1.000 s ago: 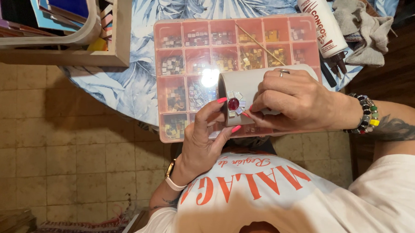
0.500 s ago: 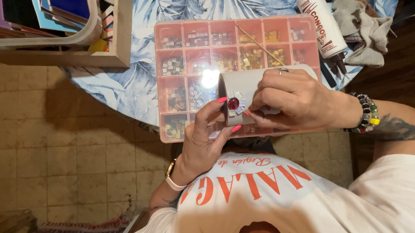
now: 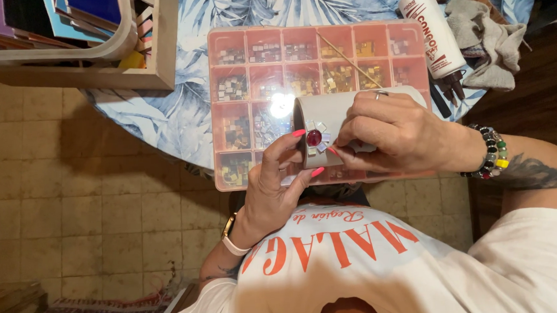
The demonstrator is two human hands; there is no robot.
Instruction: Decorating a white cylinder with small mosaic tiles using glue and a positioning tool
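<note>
Head view, leaf-print tablecloth, beige tiled floor, wooden tray

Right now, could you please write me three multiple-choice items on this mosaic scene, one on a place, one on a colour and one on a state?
1. Where does the white glue bottle lie?
A. Beside the compartment box's far right corner, next to the grey cloth
B. On the tiled floor
C. Inside the wooden tray

2. What colour is the round gem on the grey cylinder?
A. Green
B. Dark red
C. Yellow

3. How is the grey cylinder held?
A. It stands alone on the table
B. It lies in the box
C. Both hands hold it above the orange compartment box

Answers: 1 A, the bottle rests on the leaf-print tablecloth between box and grey cloth. 2 B, the gem shows dark red among small silvery tiles. 3 C, the left hand grips its end while the right hand pinches by the gem.
</note>
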